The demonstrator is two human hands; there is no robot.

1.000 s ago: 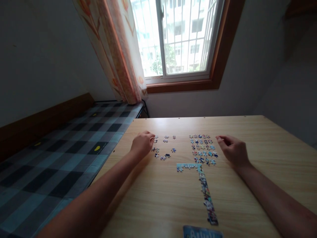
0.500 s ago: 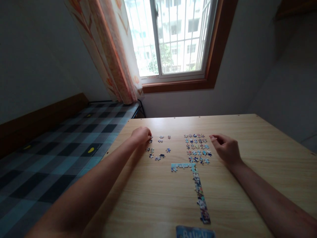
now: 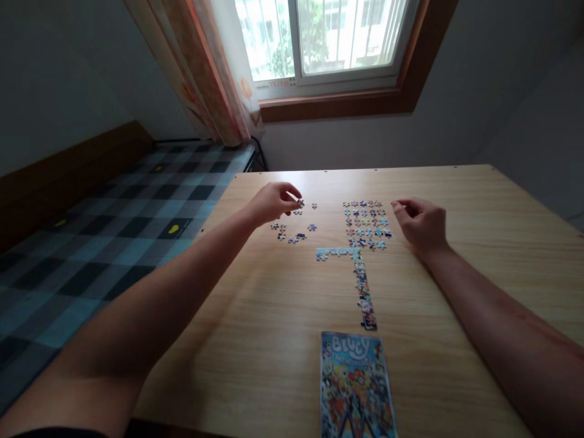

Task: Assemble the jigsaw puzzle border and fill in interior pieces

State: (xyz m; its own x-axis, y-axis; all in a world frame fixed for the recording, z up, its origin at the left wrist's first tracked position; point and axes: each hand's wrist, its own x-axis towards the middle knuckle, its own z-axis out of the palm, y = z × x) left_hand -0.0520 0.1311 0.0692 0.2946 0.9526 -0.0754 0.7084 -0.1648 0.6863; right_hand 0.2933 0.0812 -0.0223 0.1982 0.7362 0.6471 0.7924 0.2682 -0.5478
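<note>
My left hand is over the far left of the table, thumb and forefinger closed on a small jigsaw puzzle piece. Loose pieces lie scattered around and below it, among them a blue piece and a dark piece. My right hand rests just right of the rows of loose puzzle pieces. Its fingers are pinched together, and whatever may be between them is hidden. Nearer to me, a joined puzzle border forms a corner, with one short top strip and a longer right side.
A picture sheet or box marked "Bluey" lies at the near edge of the wooden table. Left of the table is a bed with a checked cover. A curtain and a barred window are beyond.
My left hand has moved right, from the leftmost loose pieces to a piece further in. My right hand stays beside the rows. The view has tilted down, showing more of the Bluey picture.
</note>
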